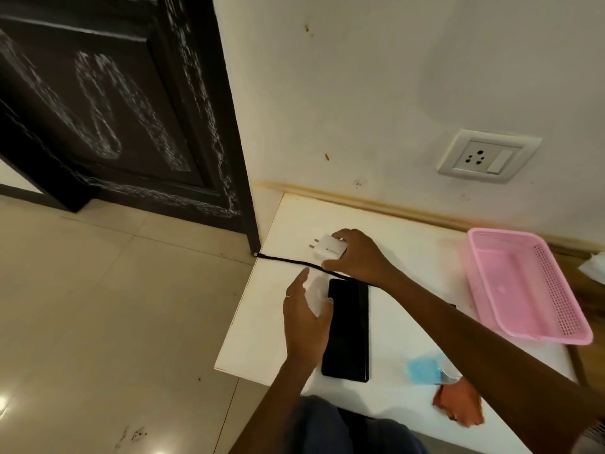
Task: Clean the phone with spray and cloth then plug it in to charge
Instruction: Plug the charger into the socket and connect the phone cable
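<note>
Phone [347, 329] flat on white tabletop [409, 322], dark screen up. Left hand [302, 317] spread, fingers loose, beside phone's left edge. Right hand [358, 255] gripping white charger plug [329, 248], pins pointing left. Black cable [288, 260] trails across tabletop to left edge. Wall socket [487, 157] above, unused. Pink basket [527, 283] right; blue spray bottle [425, 371] and orange cloth [458, 404] near front edge.
</note>
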